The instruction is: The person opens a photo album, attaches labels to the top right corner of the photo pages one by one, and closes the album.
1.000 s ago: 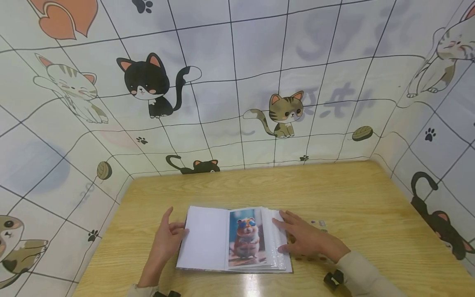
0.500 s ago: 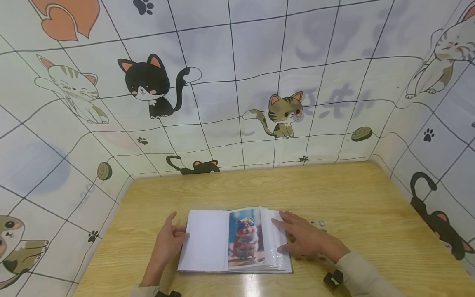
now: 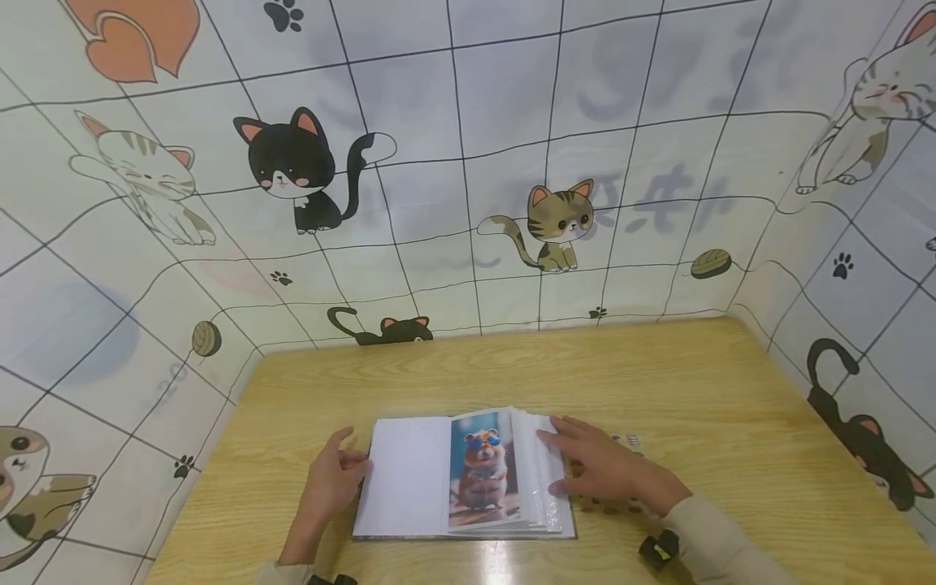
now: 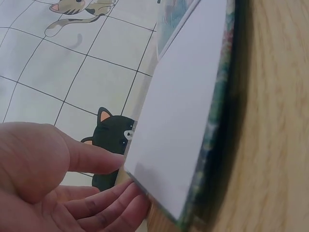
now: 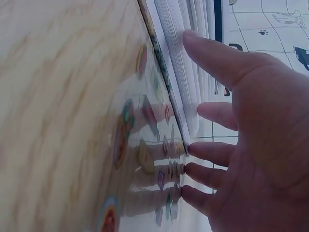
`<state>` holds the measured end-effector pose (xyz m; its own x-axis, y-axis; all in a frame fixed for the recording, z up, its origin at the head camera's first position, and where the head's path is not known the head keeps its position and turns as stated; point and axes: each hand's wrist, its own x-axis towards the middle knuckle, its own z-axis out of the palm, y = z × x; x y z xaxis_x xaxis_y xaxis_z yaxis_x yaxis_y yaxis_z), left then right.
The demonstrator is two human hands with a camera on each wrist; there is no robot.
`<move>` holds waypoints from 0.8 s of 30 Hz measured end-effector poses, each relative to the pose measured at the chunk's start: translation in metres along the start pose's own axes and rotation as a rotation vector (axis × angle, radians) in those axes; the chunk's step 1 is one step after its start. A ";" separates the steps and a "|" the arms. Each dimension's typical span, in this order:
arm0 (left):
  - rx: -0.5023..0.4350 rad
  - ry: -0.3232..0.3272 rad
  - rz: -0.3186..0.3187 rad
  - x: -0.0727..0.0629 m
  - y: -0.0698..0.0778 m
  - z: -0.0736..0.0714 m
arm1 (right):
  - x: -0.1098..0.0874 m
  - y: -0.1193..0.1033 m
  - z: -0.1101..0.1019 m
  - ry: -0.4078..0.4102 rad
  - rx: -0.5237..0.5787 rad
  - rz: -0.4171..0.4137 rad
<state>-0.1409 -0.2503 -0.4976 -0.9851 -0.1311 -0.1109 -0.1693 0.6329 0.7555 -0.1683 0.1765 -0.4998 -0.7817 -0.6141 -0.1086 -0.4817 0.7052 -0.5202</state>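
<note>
A photo album [image 3: 405, 479] lies spread on the table, its white inner cover to the left and a hamster picture [image 3: 483, 471] in the first sleeve on the right. My left hand [image 3: 332, 483] holds the cover's outer edge; in the left wrist view the thumb is at the white side's edge and the fingers reach beneath. That cover is tilted, its patterned edge [image 4: 212, 125] showing above a dark shadow. Across the album, my right hand [image 3: 603, 463] rests its outstretched fingers along the right edge of the sleeves, with the thumb [image 5: 212, 53] against the page stack.
Beside the album, partly beneath the right hand, lies a clear sheet of small colourful stickers [image 5: 145, 157]. The wood-grain table [image 3: 497, 366] meets cat-printed walls [image 3: 468, 203] at the back and both sides.
The album's left cover has sunk a little toward the table, and my left hand has gone down with it. The right hand has stayed on the pages.
</note>
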 end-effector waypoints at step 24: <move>0.039 0.058 0.091 -0.001 0.028 0.019 | -0.024 0.033 -0.021 0.126 0.115 0.028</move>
<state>-0.1448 -0.2176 -0.4887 -0.9934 -0.1147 -0.0044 -0.0810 0.6732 0.7350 -0.1736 0.2221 -0.4969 -0.8413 -0.5402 -0.0215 -0.4159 0.6721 -0.6126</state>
